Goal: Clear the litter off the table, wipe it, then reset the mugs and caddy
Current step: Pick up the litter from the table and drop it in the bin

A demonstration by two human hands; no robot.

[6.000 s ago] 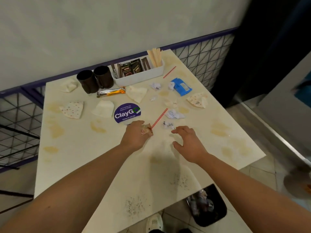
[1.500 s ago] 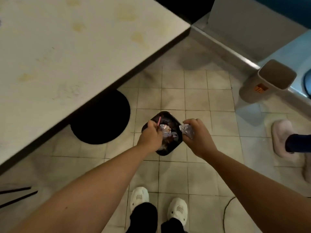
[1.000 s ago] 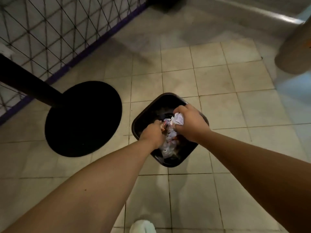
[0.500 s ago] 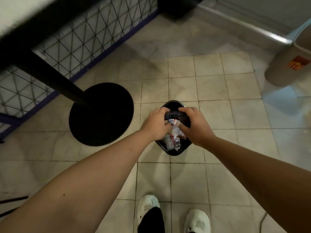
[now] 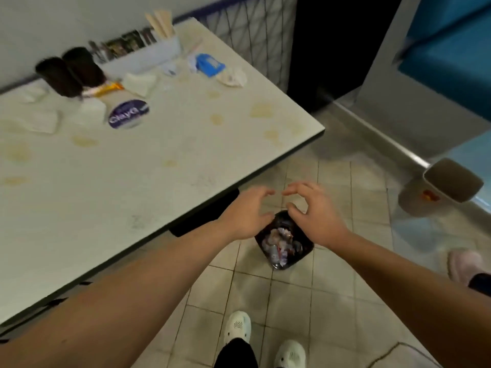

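My left hand (image 5: 247, 213) and my right hand (image 5: 313, 211) hover above a small black bin (image 5: 305, 252) on the floor, both empty with fingers spread. The bin holds crumpled wrappers and a red straw. The stained white table (image 5: 159, 168) carries two dark mugs (image 5: 71, 71), a white caddy (image 5: 151, 55) with wooden sticks and sachets, a blue packet (image 5: 210, 65), crumpled napkins (image 5: 232, 77), an orange wrapper (image 5: 106, 89) and a purple round sticker (image 5: 128, 113).
A grey bin (image 5: 441, 188) stands on the tiled floor at the right. Another person's pink shoe (image 5: 463, 265) is at the right edge. My white shoes (image 5: 237, 328) are below. A wire fence (image 5: 255, 35) runs behind the table.
Both hands let the litter drop into the black bin and rose from it, open. My view lifted from the floor back up onto the table.
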